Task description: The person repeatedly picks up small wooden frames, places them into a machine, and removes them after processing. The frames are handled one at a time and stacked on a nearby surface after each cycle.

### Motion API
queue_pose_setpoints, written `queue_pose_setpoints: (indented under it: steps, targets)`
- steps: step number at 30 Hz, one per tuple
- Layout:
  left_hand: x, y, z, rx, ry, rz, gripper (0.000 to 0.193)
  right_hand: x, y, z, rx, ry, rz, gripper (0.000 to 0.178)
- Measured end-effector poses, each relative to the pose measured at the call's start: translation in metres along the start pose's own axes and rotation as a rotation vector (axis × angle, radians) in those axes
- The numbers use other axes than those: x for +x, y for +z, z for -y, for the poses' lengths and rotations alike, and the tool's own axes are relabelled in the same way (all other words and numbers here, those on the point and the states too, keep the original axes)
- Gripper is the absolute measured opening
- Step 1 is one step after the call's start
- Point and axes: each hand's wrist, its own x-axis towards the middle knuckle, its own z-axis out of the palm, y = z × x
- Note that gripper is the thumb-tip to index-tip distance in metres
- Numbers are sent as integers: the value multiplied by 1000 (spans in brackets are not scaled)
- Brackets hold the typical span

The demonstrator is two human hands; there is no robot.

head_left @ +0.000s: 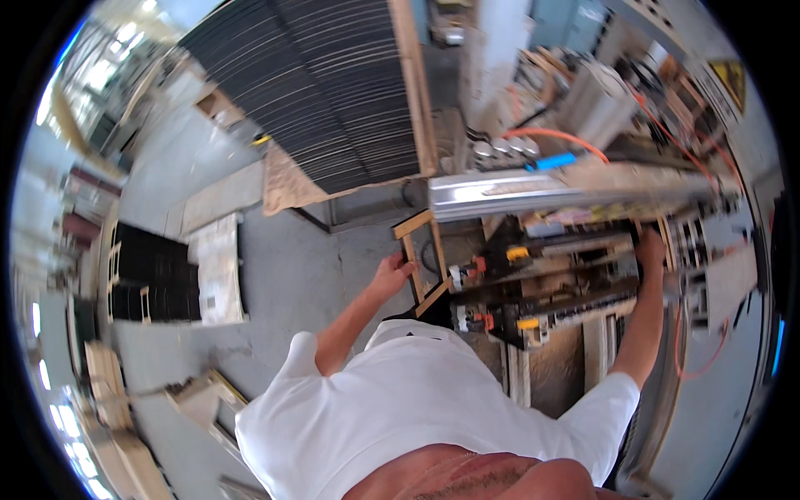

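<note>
- Fingers of the left hand (390, 273) are wrapped around the left rail of a small wooden frame (425, 260), holding it just left of the frame's centre.
- Right hand (651, 248) reaches to the right side of the picture and rests against the far end of the machine (542, 287); whether its fingers grip anything or only press there I cannot tell, as that part is blurred.
- Held this way, the wooden frame looks best steadied by keeping the left grip firm on the rail and the frame square to the machine's edge, so that it does not twist against the clamps.
- A safe grip would likely stay on the outer rail, with the fingertips clear of the black and yellow machine parts just right of it.
- Wooden frame: a light, pale-brown rectangle of thin strips, open in the middle, tilted slightly, its right rail close beside or touching the machine.
- Machine: dark body with yellow and orange-red fittings, lying across the centre right, beneath a long silvery metal beam (500, 193).
- Upper centre holds a large slanted stack of black slats (325, 92) edged by a wooden board.
- Left of the picture, on the grey concrete floor (283, 275), lie more black panels (150, 271), well apart from both hands.
- An orange hose (567, 135) curves above the beam at upper right.
</note>
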Motion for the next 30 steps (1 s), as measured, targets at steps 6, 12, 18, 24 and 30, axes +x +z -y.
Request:
queue_pose_setpoints:
  steps: [6,12,18,24,30]
  targets:
    - [-12,-56,-63,-13,319,-67,21,1,-16,15,-92,-11,20,12]
    - [-74,-156,-195,-300,459,-172,24,-10,-32,29,-77,43,55,23]
    - [-99,-303,-282,-278,849,-308,30,-26,-59,48,-57,125,91,25]
    - [-44,-502,-371,-433,925,-275,33,-62,-101,73,376,175,-467,24]
    - [63,-603,-440,-441,782,-195,38,-164,-167,209,958,171,-712,17]
